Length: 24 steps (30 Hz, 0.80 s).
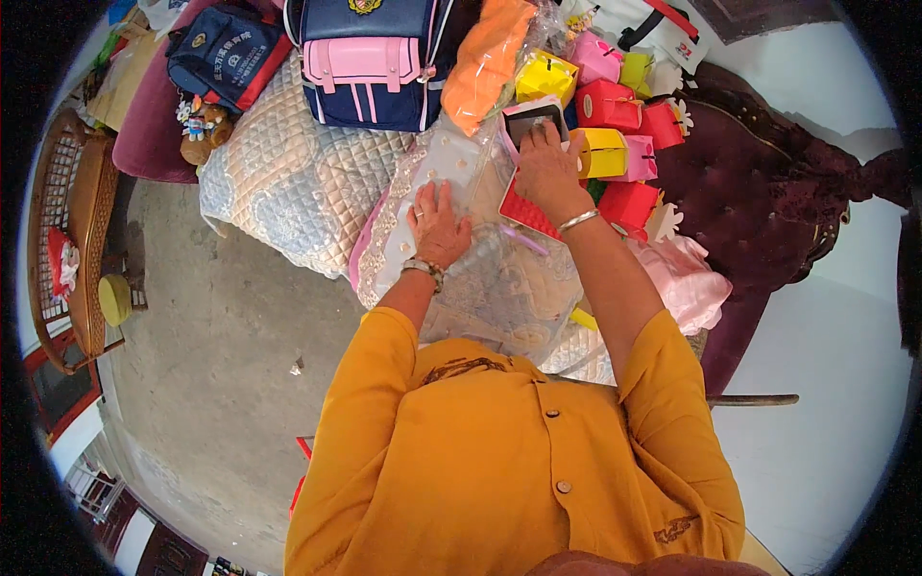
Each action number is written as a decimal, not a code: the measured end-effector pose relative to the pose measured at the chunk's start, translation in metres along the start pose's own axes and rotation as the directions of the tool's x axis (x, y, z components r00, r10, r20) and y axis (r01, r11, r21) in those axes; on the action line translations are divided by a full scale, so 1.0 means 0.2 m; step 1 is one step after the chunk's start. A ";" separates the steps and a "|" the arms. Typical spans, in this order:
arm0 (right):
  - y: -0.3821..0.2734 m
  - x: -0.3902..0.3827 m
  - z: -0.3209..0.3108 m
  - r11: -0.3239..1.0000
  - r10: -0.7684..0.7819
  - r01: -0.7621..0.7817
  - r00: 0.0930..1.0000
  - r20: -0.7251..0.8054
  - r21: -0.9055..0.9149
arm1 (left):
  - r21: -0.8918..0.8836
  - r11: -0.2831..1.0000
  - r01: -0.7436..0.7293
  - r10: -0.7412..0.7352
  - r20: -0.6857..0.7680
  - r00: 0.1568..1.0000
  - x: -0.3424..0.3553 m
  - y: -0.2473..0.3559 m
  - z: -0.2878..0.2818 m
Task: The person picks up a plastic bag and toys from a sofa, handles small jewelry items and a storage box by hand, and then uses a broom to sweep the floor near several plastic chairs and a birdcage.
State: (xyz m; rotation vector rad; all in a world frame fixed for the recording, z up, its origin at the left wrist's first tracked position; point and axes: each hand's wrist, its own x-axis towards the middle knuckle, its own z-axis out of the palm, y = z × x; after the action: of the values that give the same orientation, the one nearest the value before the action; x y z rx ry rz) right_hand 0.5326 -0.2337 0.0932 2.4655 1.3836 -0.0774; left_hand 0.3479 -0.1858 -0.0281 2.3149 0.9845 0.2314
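My left hand [440, 227] lies palm down on a sheet of clear plastic [499, 288] spread over a lace-trimmed cover, its fingers apart and a ring on one. My right hand [554, 175] reaches forward, its fingers stretched onto a dark, shallow rectangular tray or box [526, 117] with a pale edge. What lies under those fingertips is hard to make out. Just below that hand is a flat red textured piece [528, 204]. Several small folded boxes stand close on its right, among them a yellow one [604, 152] and a red one [615, 104].
Beyond my hands stand a navy and pink schoolbag [363, 67] and an orange bundle in clear plastic [487, 62]. A quilted cover [298, 163] drapes at the left. Pink cloth [684, 283] lies beside my right forearm. A wooden chair [86, 240] stands far left.
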 end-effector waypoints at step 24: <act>0.00 -1.41 0.26 -0.036 0.472 -0.279 0.842 0.263 0.960 | -0.606 0.732 -0.310 0.574 0.304 0.761 -0.10 0.40 0.01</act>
State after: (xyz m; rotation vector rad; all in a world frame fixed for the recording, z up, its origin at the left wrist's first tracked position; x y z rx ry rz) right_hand 0.3893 -0.4812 0.0988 3.9923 0.4456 -1.1331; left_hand 0.3822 -0.2439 0.0185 1.9076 0.0503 0.0961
